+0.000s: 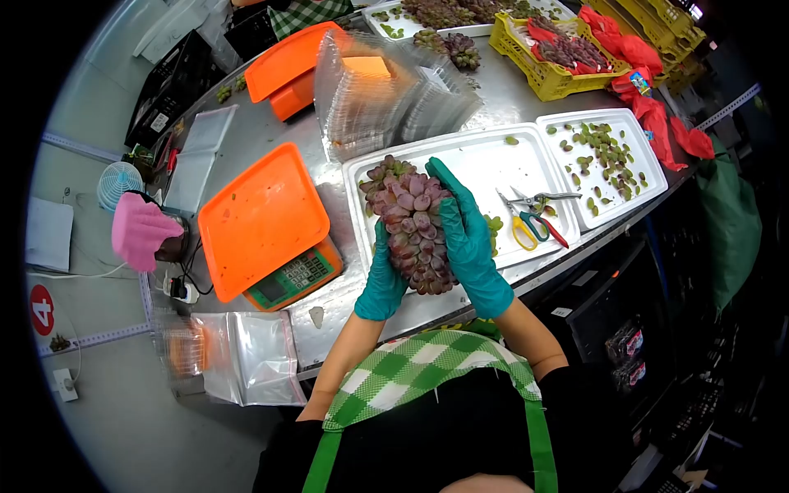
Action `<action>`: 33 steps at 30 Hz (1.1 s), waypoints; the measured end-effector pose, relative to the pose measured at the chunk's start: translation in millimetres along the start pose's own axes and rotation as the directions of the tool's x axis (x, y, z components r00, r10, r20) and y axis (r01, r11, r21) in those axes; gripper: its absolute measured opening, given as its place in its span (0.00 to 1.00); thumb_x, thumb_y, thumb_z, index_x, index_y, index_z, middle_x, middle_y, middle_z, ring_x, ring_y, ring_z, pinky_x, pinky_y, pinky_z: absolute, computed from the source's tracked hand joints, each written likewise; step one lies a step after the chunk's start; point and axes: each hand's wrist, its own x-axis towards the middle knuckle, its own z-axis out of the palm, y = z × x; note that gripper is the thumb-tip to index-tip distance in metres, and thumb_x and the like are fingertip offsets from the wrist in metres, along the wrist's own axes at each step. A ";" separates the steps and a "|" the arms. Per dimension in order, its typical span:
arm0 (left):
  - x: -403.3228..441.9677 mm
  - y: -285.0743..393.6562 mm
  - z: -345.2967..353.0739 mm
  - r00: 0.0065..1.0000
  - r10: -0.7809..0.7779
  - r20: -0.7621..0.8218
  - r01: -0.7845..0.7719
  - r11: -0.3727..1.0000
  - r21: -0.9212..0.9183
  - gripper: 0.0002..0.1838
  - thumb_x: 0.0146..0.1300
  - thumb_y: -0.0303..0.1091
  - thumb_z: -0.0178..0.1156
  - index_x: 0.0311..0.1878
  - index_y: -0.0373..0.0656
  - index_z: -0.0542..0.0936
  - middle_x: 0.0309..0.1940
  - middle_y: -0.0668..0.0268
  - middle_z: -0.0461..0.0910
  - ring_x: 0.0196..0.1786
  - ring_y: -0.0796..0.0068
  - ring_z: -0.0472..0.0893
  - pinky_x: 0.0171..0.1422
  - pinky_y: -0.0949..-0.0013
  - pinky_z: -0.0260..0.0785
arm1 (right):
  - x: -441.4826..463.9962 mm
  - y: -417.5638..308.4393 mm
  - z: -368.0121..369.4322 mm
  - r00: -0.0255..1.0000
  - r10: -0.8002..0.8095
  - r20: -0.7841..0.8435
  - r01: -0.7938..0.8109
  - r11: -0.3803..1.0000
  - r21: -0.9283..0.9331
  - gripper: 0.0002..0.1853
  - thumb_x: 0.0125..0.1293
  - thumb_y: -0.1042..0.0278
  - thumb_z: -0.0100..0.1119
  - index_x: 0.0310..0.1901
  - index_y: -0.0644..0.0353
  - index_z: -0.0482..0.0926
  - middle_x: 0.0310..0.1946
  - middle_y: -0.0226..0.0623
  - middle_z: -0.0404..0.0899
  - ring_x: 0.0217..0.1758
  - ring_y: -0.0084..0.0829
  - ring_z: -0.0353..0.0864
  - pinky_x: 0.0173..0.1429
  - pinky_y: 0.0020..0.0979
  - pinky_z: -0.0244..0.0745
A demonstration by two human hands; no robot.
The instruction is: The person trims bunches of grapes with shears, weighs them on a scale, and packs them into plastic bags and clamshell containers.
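Note:
A large cluster of purple grapes [413, 226] is held between my two teal-gloved hands, above a white tray [526, 148]. My left hand [383, 275] is wrapped against its lower left side. My right hand [470, 238] presses on its right side, fingers reaching up along it. Right of the cluster in the tray lie yellow-handled scissors [523, 232], a teal-handled pair [536, 223] and red-handled pruners [552, 230]. Loose green grapes [493, 226] show beside my right hand.
An orange scale [263, 222] stands to the left, another [292, 66] behind it. Clear plastic containers [370, 99] are stacked behind the tray. A second white tray [604, 160] holds loose grapes; a yellow crate [551, 78] stands at the back right. Plastic bags [255, 357] lie front left.

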 end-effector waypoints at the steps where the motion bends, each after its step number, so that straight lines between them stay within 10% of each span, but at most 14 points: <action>1: -4.3 1.4 -2.4 1.000 -0.003 -0.006 0.003 1.000 0.003 0.37 0.58 0.63 0.38 0.64 0.48 0.51 0.62 0.61 0.56 0.62 0.64 0.60 0.65 0.60 0.55 | -3.0 2.9 3.0 1.000 0.008 0.005 -0.008 1.000 -0.001 0.22 0.65 0.60 0.44 0.58 0.61 0.62 0.55 0.40 0.65 0.57 0.32 0.64 0.61 0.30 0.56; 10: -15.6 15.8 -15.0 0.997 0.053 -0.050 -0.047 0.993 0.104 0.43 0.53 0.62 0.50 0.65 0.46 0.49 0.61 0.62 0.57 0.62 0.67 0.60 0.64 0.63 0.55 | -36.8 21.9 17.6 0.992 0.108 -0.063 -0.112 0.992 -0.061 0.30 0.66 0.52 0.36 0.63 0.62 0.49 0.61 0.43 0.54 0.64 0.32 0.55 0.65 0.31 0.50; 13: -20.8 14.3 -19.4 0.980 0.165 -0.115 -0.125 0.948 0.294 0.45 0.50 0.58 0.57 0.65 0.45 0.49 0.61 0.62 0.57 0.62 0.68 0.60 0.63 0.64 0.56 | -36.4 8.1 20.2 0.978 0.202 -0.058 -0.183 0.955 0.235 0.33 0.64 0.46 0.34 0.63 0.61 0.49 0.62 0.39 0.53 0.64 0.31 0.53 0.67 0.31 0.46; 16: -18.9 25.2 -14.4 0.920 0.348 0.180 -0.392 0.819 0.420 0.46 0.46 0.37 0.65 0.65 0.46 0.47 0.61 0.61 0.54 0.62 0.68 0.59 0.63 0.64 0.57 | -30.2 -8.1 21.6 0.983 0.182 -0.016 -0.154 0.873 0.463 0.33 0.64 0.46 0.35 0.63 0.61 0.50 0.62 0.39 0.53 0.64 0.31 0.54 0.67 0.31 0.47; 19: -19.8 26.3 -20.1 0.981 0.181 0.071 -0.192 0.960 0.204 0.51 0.39 0.22 0.66 0.65 0.47 0.45 0.62 0.60 0.52 0.62 0.67 0.60 0.64 0.63 0.56 | -26.9 -5.9 22.3 0.995 0.095 0.020 -0.092 0.867 0.490 0.33 0.64 0.45 0.35 0.63 0.61 0.50 0.62 0.39 0.54 0.64 0.31 0.55 0.67 0.31 0.48; 27: -26.6 24.8 -29.7 0.979 0.175 0.107 -0.196 0.950 0.244 0.50 0.42 0.23 0.65 0.66 0.48 0.44 0.61 0.59 0.54 0.62 0.67 0.60 0.63 0.64 0.57 | -25.1 2.5 23.1 0.998 -0.060 0.036 0.039 0.900 0.433 0.34 0.63 0.44 0.35 0.63 0.61 0.50 0.61 0.39 0.55 0.63 0.31 0.56 0.66 0.31 0.50; 33: -25.0 37.8 -1.6 0.910 0.358 0.208 -0.413 0.741 0.530 0.45 0.51 0.43 0.61 0.66 0.43 0.44 0.63 0.59 0.52 0.63 0.69 0.57 0.65 0.67 0.52 | -27.5 10.0 26.1 0.998 0.044 -0.040 -0.018 0.860 0.510 0.34 0.63 0.43 0.35 0.63 0.60 0.51 0.61 0.39 0.55 0.63 0.31 0.57 0.66 0.32 0.52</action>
